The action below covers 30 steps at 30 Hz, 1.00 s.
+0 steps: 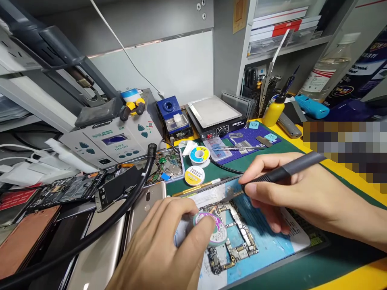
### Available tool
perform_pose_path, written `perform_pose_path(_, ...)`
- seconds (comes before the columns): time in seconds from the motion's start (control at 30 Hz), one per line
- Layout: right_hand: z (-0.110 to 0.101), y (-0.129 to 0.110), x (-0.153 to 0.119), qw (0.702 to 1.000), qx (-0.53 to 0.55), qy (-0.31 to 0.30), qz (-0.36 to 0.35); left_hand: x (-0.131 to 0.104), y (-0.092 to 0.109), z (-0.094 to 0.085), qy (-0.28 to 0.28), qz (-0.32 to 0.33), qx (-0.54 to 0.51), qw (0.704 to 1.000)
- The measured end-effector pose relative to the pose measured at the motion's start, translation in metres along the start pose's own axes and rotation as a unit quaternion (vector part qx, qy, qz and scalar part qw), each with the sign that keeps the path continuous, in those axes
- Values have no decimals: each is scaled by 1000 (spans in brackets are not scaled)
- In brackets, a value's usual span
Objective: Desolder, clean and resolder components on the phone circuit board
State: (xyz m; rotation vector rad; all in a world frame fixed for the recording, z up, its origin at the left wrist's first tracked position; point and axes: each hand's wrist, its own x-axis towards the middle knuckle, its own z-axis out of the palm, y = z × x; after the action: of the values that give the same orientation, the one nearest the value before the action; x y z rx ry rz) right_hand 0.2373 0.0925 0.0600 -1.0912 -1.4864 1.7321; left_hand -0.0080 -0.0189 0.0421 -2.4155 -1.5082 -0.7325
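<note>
My left hand [165,241] grips a small round spool of desoldering braid [220,233] between thumb and fingers. A short copper-coloured end of the braid reaches toward the top edge of a phone logic board [242,251]. My right hand [293,197] holds a black soldering iron [282,171] like a pen. Its tip slants down to the left, close to the board's upper edge; whether it touches the braid cannot be made out. Under the board lies a blue and white work pad [281,253]. The spool and left hand cover part of the board.
Behind stand a hot-air station [121,137], a blue iron stand [173,117] and a heating plate [217,114]. A thick black hose [121,219] crosses several phones at left. Solder reels [195,176] and tweezers [238,148] lie beyond the pad. A yellow bottle [273,110] stands at right.
</note>
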Motion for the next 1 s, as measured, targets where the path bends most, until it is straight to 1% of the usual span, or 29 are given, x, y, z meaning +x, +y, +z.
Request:
perform_pose_path(0.07,4,-1,-2,1000,-21,13,-9,1,1,3,4,-8,-5,1000)
perform_pose_path(0.17,6,-2,-3,999,-33,25,-7,4,1,6,6,0,-2,1000)
perform_pose_path(0.27,7,0,-3,999,-32,25,-5,5,1,7,17,-3,-1,1000)
perform_pose_path(0.37,8,3,-3,999,-24,31,-13,4,0,7,13,-15,-3,1000)
perform_pose_path(0.47,9,5,-2,999,-28,33,-16,3,-1,7,12,5,3,1000)
perform_pose_path(0.53,9,4,-3,999,-31,32,-18,3,-1,7,16,4,-1,1000)
perform_pose_path(0.7,8,-1,-4,999,-28,31,9,6,0,3,-18,3,9,1000)
perform_pose_path(0.8,11,-6,-4,999,-25,36,27,7,0,1,-25,3,6,1000)
perform_pose_path(1.0,14,-8,-6,998,-43,41,23,6,0,2,-32,2,-1,999)
